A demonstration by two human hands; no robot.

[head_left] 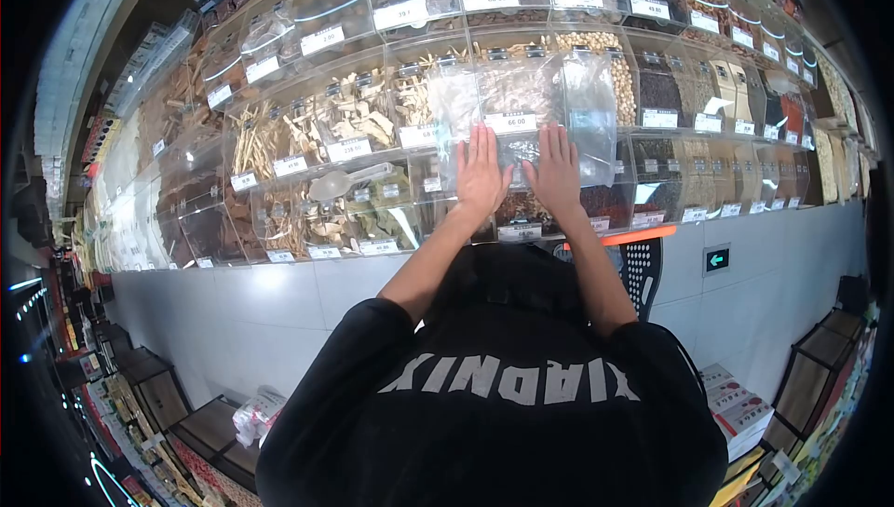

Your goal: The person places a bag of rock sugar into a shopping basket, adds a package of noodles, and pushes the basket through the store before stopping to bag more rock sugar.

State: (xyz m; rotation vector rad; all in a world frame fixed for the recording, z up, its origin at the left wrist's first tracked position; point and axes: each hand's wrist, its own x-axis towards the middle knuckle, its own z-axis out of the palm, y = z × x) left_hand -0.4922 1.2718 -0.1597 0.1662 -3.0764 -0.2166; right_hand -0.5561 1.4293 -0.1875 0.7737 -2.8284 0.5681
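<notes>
A clear plastic bag (591, 116) lies spread flat over the transparent bin fronts at the centre. My left hand (481, 170) rests palm down on its lower left part, fingers stretched out and pointing up the shelf. Beside it, my right hand (556, 170) lies flat on the bag in the same way, with the two thumbs close together. A price label reading 66.00 (510, 123) shows through the bag just above the fingertips. Left of my left hand, a translucent scoop (333, 185) lies on a bin lid.
Tiered clear bins of dried goods (358, 116) curve across the view. An orange-edged black basket (643, 260) stands below the shelf at right. A green arrow sign (716, 259) is on the floor. Boxes (742, 409) sit at lower right, a plastic bag (258, 416) at lower left.
</notes>
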